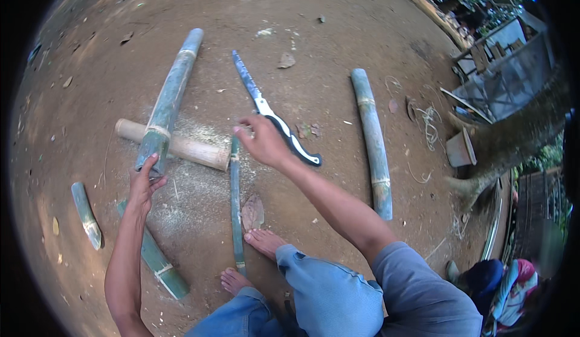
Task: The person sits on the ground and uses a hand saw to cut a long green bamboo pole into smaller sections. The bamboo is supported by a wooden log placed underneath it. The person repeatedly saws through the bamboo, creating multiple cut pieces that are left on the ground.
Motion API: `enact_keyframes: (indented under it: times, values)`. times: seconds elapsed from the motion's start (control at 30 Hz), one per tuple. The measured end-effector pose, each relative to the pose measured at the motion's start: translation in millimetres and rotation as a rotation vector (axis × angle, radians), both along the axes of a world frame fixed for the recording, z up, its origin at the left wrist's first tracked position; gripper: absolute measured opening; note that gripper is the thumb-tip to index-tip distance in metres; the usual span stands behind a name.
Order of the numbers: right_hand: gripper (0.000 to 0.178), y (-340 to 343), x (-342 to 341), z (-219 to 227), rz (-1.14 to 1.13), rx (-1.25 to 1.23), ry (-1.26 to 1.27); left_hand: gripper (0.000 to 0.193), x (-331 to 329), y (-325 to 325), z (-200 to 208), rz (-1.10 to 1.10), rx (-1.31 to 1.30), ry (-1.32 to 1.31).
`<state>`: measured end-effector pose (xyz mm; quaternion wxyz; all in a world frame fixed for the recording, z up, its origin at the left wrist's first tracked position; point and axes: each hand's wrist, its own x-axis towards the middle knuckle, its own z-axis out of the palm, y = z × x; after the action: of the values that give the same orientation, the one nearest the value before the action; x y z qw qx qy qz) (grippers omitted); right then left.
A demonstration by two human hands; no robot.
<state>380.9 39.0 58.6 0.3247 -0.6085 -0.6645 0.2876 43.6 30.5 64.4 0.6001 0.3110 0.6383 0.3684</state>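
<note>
My left hand (144, 186) grips the near end of a thick green bamboo pole (171, 89), thumb on top and fingers at its cut end. This pole lies slanted across a short, pale tan bamboo piece (193, 151) on the ground. My right hand (266, 142) hovers with thumb and forefinger apart, holding nothing that I can see. Close beside it lies a pruning saw (281, 125) with a toothed blade and a black and white handle. Below its fingers, a narrow green bamboo length (236, 207) runs toward my bare feet.
Another bamboo pole (370, 141) lies to the right. Two shorter pieces, a small one (87, 216) and a longer one (158, 258), lie at the left. Pale sawdust (193, 195) covers the soil. A tree trunk (513, 138), a pot (461, 150) and another person (507, 292) are at right.
</note>
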Motion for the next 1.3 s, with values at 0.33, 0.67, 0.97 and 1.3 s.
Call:
enact_keyframes:
  times: [0.33,0.67,0.97,1.3]
  values:
    - [0.089,-171.9,83.9,-1.4,-0.151,-0.544,0.263,0.06,195.1,-134.7,-28.0,-0.049,-0.293,-0.656]
    - [0.104,-234.6,88.0,-62.1,0.066,-0.877,0.905,0.09,227.3,-247.4,-54.8,-0.621,-0.537,-0.9]
    - [0.09,-241.5,71.8,-66.6,0.04,-0.737,0.826,0.081,141.4,-180.6,-115.4,-0.783,-0.48,-0.189]
    - [0.095,-302.8,143.0,-32.1,-0.249,-0.611,0.463,0.073,281.8,-153.1,-72.4,-0.565,-0.261,-0.568]
